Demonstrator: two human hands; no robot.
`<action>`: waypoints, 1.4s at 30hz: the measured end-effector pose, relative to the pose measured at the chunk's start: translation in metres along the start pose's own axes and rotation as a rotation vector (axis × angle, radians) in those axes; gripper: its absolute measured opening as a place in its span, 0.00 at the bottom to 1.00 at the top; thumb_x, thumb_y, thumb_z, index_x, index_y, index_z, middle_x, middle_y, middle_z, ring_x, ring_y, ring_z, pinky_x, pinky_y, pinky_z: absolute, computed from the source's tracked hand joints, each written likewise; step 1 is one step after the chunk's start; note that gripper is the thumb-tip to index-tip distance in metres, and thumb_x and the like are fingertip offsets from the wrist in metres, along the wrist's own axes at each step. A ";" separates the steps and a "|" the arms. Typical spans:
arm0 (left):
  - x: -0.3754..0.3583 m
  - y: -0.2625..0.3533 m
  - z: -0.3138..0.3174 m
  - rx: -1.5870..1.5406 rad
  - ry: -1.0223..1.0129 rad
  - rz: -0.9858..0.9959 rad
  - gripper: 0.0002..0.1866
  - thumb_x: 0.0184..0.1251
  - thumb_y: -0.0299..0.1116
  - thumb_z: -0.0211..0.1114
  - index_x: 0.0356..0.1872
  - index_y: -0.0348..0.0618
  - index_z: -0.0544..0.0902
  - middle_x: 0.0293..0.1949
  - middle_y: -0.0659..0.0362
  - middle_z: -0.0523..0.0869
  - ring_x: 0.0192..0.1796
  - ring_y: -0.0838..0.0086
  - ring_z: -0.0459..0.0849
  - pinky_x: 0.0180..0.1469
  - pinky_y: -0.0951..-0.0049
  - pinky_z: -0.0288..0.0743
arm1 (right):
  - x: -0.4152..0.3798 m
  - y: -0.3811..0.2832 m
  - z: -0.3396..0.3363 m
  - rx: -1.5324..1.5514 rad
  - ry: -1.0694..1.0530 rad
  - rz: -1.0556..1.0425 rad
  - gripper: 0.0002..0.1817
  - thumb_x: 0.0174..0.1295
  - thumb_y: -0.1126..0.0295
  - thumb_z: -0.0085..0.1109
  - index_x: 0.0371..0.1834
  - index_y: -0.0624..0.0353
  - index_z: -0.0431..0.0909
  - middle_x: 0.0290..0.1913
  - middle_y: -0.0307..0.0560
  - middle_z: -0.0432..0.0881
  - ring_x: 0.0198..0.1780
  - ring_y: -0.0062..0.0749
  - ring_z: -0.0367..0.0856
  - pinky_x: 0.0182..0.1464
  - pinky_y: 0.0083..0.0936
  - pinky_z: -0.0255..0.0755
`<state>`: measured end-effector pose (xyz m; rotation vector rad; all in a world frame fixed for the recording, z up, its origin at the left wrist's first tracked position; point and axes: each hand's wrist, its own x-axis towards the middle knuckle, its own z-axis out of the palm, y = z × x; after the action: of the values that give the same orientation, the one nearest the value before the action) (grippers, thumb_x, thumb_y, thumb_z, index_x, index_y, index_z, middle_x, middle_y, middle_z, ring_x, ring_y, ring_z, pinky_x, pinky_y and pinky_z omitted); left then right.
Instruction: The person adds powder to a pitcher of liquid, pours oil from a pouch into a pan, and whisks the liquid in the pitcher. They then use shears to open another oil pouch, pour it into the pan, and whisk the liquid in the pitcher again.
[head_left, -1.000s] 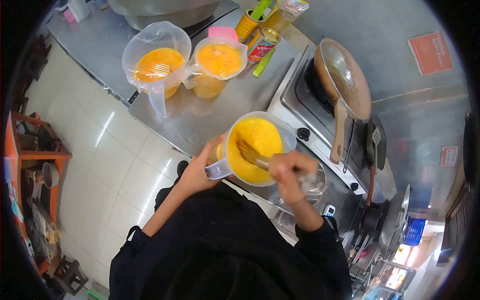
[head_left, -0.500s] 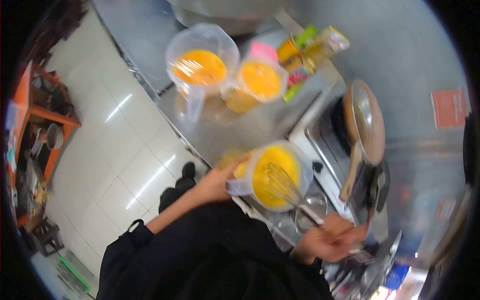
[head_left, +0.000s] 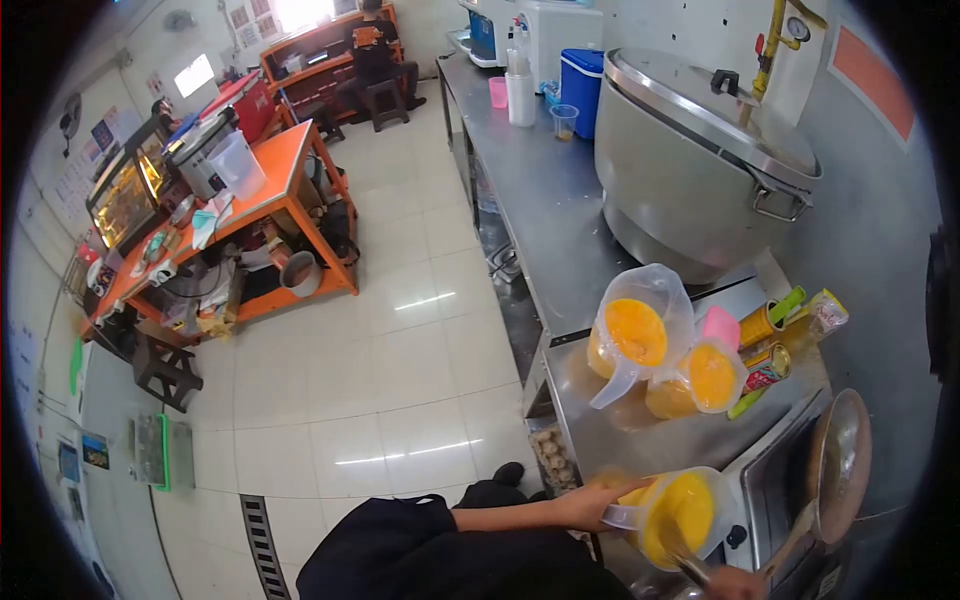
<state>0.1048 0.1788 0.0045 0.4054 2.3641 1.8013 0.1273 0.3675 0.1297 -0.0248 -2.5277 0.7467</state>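
My left hand is closed at the handle side of a clear plastic jug of yellow liquid, probably beaten egg, at the counter's near end. At the lower edge of the view, my right hand grips a whisk; its wires are blurred and dip into the liquid. Farther up the counter stand a larger plastic jug and a smaller jug, both holding orange-yellow liquid. A pink piece shows at the smaller jug's rim.
A frying pan rests on a gas stove right of my jug. Cans stand by the wall. Beyond the jugs is a big lidded metal cooker. Across the tiled floor are an orange table and a seated person.
My view has swung up and left, so the jugs, pan and hands now sit lower and farther right. The whisk is still in the jug, and both hands keep their hold.
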 end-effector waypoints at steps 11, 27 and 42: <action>0.007 -0.029 0.014 0.107 0.111 0.146 0.47 0.47 0.36 0.69 0.68 0.53 0.49 0.55 0.46 0.71 0.52 0.53 0.75 0.52 0.64 0.69 | 0.010 0.006 -0.001 -0.107 0.012 -0.095 0.06 0.59 0.71 0.43 0.26 0.52 0.59 0.22 0.38 0.59 0.24 0.23 0.60 0.30 0.18 0.58; 0.016 -0.036 0.016 0.074 0.093 0.187 0.47 0.48 0.39 0.68 0.68 0.57 0.47 0.51 0.49 0.76 0.46 0.53 0.79 0.48 0.62 0.72 | 0.014 0.010 0.011 -0.116 0.020 -0.188 0.04 0.59 0.70 0.45 0.28 0.52 0.61 0.26 0.39 0.62 0.28 0.24 0.63 0.32 0.20 0.61; 0.007 -0.009 -0.003 -0.099 -0.010 0.025 0.47 0.47 0.36 0.68 0.68 0.56 0.48 0.53 0.49 0.75 0.49 0.54 0.77 0.50 0.63 0.71 | 0.025 0.014 0.001 -0.259 0.056 -0.154 0.04 0.59 0.69 0.47 0.31 0.52 0.63 0.29 0.41 0.66 0.31 0.25 0.66 0.35 0.22 0.64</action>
<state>0.0965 0.1754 -0.0030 0.4329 2.2620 1.9126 0.1030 0.3829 0.1328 0.0595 -2.5211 0.3517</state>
